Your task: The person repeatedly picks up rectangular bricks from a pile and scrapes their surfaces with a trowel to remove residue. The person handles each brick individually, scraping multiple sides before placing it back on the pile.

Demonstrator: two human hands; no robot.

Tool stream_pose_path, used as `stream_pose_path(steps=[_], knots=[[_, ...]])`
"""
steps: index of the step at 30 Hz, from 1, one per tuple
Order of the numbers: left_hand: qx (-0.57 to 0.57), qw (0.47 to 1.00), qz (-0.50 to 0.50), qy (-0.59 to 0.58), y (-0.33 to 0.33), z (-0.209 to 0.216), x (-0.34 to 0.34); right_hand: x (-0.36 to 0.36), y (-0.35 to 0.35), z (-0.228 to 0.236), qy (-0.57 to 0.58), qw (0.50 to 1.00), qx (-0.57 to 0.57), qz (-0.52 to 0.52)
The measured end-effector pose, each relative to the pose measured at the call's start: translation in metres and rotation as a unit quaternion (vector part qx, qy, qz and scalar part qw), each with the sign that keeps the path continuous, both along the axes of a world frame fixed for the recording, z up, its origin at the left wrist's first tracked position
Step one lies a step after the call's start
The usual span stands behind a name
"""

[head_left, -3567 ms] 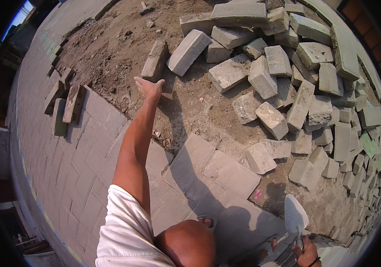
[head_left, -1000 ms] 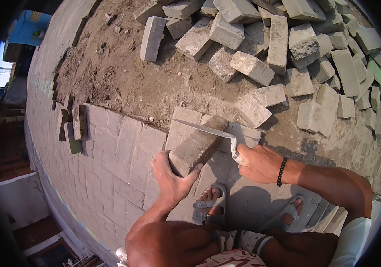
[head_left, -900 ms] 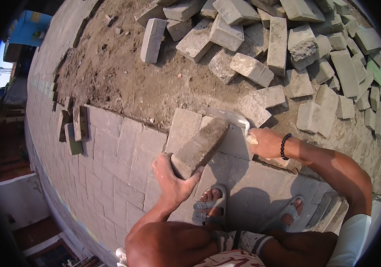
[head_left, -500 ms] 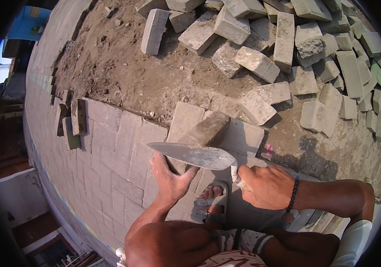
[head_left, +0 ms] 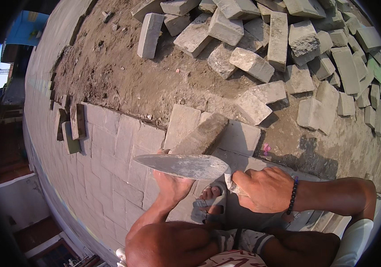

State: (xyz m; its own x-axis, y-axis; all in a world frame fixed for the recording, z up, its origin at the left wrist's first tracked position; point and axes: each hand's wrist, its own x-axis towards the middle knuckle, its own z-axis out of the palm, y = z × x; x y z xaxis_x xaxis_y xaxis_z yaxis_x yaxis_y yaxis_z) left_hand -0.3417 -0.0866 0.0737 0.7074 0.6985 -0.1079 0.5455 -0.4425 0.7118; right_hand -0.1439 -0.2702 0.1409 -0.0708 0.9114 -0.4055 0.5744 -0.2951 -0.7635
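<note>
- Sandy, bare ground (head_left: 124, 75) stretches across the top of the view, bordered on the near side by laid grey paving (head_left: 110, 151).
- Loose paving blocks lie in a heap (head_left: 297, 49) at the upper right.
- One grey paving block (head_left: 201, 135) is tilted above the paving's edge, gripped from beneath by the left hand (head_left: 172, 184).
- A steel trowel (head_left: 184, 166) lies flat across that hand, blade pointing left.
- The right hand (head_left: 264, 189) is clenched round the trowel's handle.
- A sandalled foot (head_left: 210, 202) shows below.

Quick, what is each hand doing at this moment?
Left hand: closed, holding a grey paving block tilted up.
Right hand: closed on the handle of a trowel.
</note>
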Motion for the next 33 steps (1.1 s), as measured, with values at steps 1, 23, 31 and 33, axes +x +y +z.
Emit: stream_pose_path(steps=[1,23,31,33], knots=[[0.06,0.998,0.013,0.007,-0.003,0.004,0.002,0.003,-0.001,-0.02,-0.015,0.999,-0.027,-0.023],[-0.357,0.863,0.284,-0.216,-0.003,0.001,-0.026,-0.03,-0.004,-0.035,0.072,0.996,-0.007,-0.043],[-0.366,0.86,0.291,-0.206,-0.014,-0.002,-0.031,0.019,0.029,-0.096,-0.08,0.997,0.014,-0.003],[-0.38,0.847,0.288,-0.235,-0.01,-0.005,-0.034,0.028,0.042,-0.091,-0.1,0.995,0.022,0.007]])
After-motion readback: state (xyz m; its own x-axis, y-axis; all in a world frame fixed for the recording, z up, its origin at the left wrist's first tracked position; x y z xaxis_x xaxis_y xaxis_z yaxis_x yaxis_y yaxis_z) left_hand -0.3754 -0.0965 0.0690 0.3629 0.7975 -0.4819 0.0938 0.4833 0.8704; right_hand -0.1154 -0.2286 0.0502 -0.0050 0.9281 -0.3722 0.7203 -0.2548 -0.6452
